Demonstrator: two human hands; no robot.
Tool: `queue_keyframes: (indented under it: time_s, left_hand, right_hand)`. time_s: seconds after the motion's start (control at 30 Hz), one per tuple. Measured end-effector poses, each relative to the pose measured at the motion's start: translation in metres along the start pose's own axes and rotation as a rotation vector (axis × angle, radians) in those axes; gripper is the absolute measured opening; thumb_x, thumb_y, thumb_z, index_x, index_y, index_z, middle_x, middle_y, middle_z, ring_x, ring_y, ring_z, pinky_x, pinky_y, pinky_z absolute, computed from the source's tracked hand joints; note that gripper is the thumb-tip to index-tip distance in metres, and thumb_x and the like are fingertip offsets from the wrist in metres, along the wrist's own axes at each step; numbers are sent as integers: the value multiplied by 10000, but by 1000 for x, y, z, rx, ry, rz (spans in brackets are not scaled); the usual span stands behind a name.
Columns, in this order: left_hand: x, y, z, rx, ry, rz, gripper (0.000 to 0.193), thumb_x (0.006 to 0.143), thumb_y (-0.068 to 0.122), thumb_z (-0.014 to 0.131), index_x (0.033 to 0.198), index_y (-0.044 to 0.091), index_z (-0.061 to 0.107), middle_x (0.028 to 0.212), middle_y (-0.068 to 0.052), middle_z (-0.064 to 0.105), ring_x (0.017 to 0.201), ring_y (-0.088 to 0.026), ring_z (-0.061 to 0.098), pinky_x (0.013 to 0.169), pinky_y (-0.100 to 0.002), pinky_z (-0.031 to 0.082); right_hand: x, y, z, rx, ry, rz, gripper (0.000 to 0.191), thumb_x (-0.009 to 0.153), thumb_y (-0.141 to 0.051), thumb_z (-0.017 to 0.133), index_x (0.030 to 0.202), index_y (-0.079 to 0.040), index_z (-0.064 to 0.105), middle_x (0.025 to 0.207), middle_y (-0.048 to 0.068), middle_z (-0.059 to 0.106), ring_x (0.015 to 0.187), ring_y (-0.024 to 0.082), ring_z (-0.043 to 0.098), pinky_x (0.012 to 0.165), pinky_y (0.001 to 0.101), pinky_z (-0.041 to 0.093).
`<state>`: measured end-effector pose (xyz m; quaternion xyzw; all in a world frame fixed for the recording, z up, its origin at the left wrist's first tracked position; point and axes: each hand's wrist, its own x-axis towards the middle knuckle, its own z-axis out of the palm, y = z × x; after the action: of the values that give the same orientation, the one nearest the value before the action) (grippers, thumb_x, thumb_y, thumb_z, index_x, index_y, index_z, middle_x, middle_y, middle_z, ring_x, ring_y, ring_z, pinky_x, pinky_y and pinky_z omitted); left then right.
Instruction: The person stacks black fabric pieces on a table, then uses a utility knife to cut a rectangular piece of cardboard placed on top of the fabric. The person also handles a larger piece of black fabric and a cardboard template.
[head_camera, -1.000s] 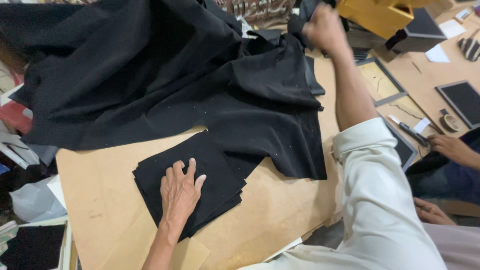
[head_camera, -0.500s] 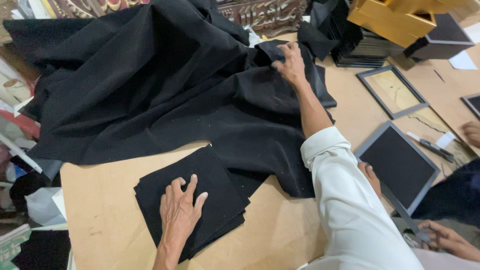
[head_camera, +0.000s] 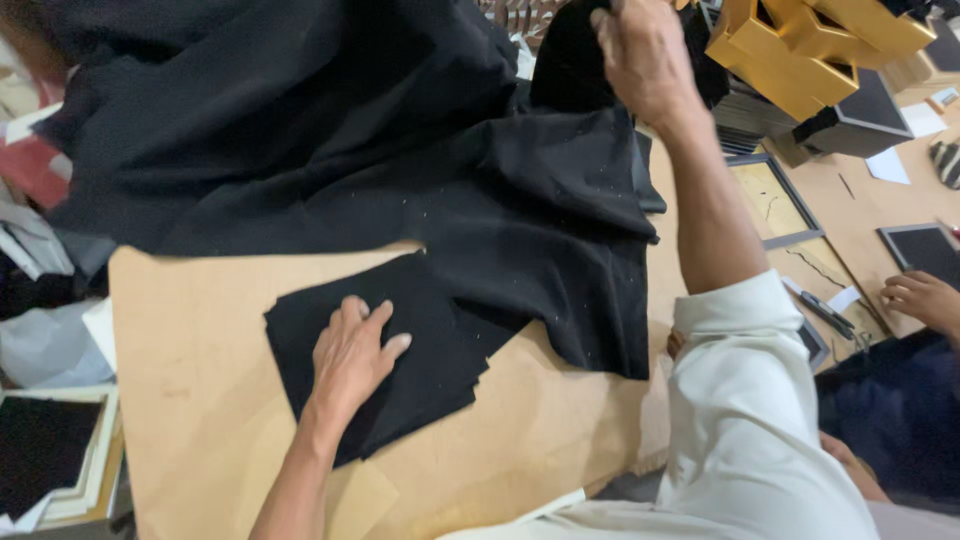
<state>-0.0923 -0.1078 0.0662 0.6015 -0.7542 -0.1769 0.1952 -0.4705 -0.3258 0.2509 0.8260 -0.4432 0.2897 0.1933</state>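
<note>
Two hands apart: left hand (head_camera: 352, 352) pressed flat on stack of cut black pieces (head_camera: 400, 355) at lower centre; right hand (head_camera: 640, 55) pinching large black cloth (head_camera: 350, 130) at top. Probably soft, light, limp; best gripped at an edge.

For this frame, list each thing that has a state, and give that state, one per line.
Left hand: flat, fingers spread, pressing on the stack.
Right hand: raised, closed in a grip on black cloth.
Stack of cut black pieces: lying flat on the table.
Large black cloth: spread out, rumpled.
Gold frames: piled, tilted.
</note>
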Motion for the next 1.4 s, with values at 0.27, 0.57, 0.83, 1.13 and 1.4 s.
queue_keyframes:
  time_s: [0.27,0.57,0.83,1.13,1.4]
  left_hand:
    - [-7,49,-36,-737,319,289,1452,629,573,932,1598,-92,80,1640,-356,181,1529,-498,231,1225,-563,285]
    - [-26,14,-22,-1312,242,-47,476,835,196,831,1224,-51,710,1082,-118,771,981,-175,705,912,-294,570]
    - [-35,-19,-45,-1130,-17,-38,138,903,58,714,1028,8,743,917,-53,638,692,-147,568,628,-327,463]
    - [-63,-38,-67,-1593,-286,438,214,866,25,559,965,-2,747,1307,-185,678,1218,-271,643,1112,-393,519]
    - [-76,-43,-73,-1595,-352,457,160,832,37,605,917,-4,734,1303,-194,676,1221,-280,660,1190,-412,483]
  right_hand:
    - [-15,-156,-81,222,-30,-163,151,1128,28,627,1045,50,503,913,170,508,849,307,524,770,428,431]
    - [-69,-233,-65,663,-273,204,303,1078,-18,719,888,-40,484,739,-19,348,646,66,302,548,277,261]
    - [-123,-283,-98,1101,-480,188,145,981,-113,670,1053,10,645,985,61,644,711,127,609,567,264,504]
    - [-160,-287,-43,1338,-232,454,637,977,-451,727,1330,62,592,1330,201,626,1182,325,624,1009,448,530]
    - [-209,-318,45,1979,-594,624,1062,766,-565,885,1515,12,401,1413,195,563,1319,345,553,1156,538,422]
